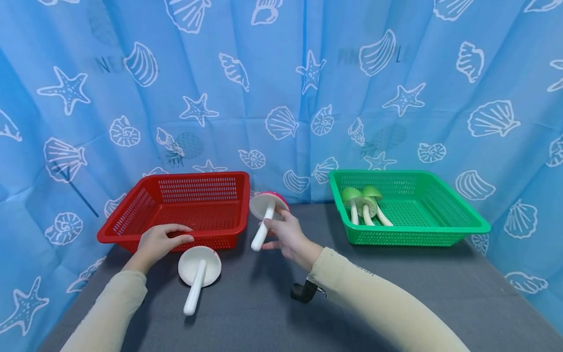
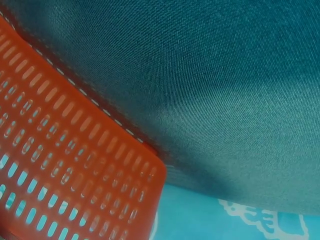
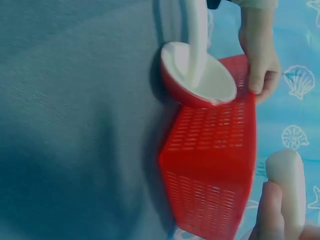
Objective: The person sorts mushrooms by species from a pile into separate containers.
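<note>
My right hand pinches the white stem of a toy mushroom with a red cap, holding it above the table just right of the red basket. The right wrist view shows that stem between the fingers. At the basket's front rim, my left hand grips the edge with thumb and fingers, as the right wrist view also shows. A second red-capped mushroom lies on the table in front of the basket, its stem toward me. The left wrist view shows the basket's slotted wall but no hand.
A green basket stands at the right with several green-capped mushrooms at its left end. Grey cloth covers the table. A blue curtain with shell prints hangs directly behind both baskets.
</note>
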`<state>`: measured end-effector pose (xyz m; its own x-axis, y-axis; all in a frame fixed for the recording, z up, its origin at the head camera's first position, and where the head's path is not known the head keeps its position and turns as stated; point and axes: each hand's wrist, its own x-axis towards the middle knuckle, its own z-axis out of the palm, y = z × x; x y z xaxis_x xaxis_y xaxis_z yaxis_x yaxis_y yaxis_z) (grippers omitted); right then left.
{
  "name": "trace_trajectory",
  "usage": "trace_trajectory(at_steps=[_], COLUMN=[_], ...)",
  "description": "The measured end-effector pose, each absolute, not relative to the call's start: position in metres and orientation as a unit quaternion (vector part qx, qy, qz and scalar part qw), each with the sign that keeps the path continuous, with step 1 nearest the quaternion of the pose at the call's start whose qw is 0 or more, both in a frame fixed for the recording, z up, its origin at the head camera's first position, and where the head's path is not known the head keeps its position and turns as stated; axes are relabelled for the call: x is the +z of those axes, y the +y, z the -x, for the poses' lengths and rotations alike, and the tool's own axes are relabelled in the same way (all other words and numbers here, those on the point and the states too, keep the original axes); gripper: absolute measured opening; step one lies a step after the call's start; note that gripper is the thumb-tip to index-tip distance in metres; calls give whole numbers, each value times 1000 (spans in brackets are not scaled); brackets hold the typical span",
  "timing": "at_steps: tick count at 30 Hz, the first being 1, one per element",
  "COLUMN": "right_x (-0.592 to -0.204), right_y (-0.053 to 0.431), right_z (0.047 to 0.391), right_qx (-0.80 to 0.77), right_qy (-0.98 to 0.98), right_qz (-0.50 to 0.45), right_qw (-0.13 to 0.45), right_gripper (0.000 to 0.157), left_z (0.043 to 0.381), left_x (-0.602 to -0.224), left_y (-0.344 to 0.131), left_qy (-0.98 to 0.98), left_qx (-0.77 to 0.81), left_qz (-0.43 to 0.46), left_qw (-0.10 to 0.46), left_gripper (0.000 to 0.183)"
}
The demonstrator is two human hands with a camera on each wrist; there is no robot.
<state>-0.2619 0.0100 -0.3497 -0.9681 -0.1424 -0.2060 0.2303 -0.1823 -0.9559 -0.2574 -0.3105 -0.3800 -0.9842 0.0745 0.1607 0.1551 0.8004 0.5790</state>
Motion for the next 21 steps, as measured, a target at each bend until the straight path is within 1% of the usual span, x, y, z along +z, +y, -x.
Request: trace_trajectory(at_steps=[6, 13, 19, 21], right_x=[-333, -324, -318, -316], right_y=[-1, -27, -47, -53], right_z=[272, 289, 304, 307], right_qx=[-777, -784, -765, -751], right_qy=[616, 607, 630, 644], right_qz=[-20, -7, 12, 19], right_qw=[124, 131, 136, 146], right_gripper=[58, 60, 57, 56], left_z=[257, 256, 258, 259], left_x=[-379, -382, -381, -382], left_y=[-310, -312, -310, -310], left_qy=[-948, -947, -944, -944], left_qx=[-309, -313, -323, -323], left_qz=[57, 49, 39, 39], left_qw=[56, 56, 53, 55], left_gripper=[49, 48, 48, 48])
